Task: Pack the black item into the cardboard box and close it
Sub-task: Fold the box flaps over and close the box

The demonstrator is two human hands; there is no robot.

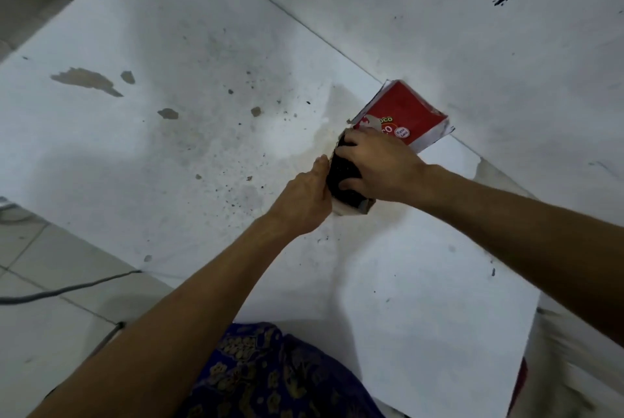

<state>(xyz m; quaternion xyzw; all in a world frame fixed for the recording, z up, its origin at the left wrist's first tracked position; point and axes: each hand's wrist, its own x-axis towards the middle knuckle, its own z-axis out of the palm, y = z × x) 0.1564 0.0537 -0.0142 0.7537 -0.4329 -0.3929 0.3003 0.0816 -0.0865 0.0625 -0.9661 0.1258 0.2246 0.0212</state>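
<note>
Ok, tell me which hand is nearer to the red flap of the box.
Right. The right hand lies on top of the black item, its fingers just below the red flap. The left hand presses the box's near-left side, farther away.

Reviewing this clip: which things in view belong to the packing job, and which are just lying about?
Part of the job:
black item, under the right hand
cardboard box, red printed lid flap open
left hand, against the box side

Just lying about:
grey cable on the floor tiles
white table, stained and chipped
patterned blue cloth at the bottom edge
</note>
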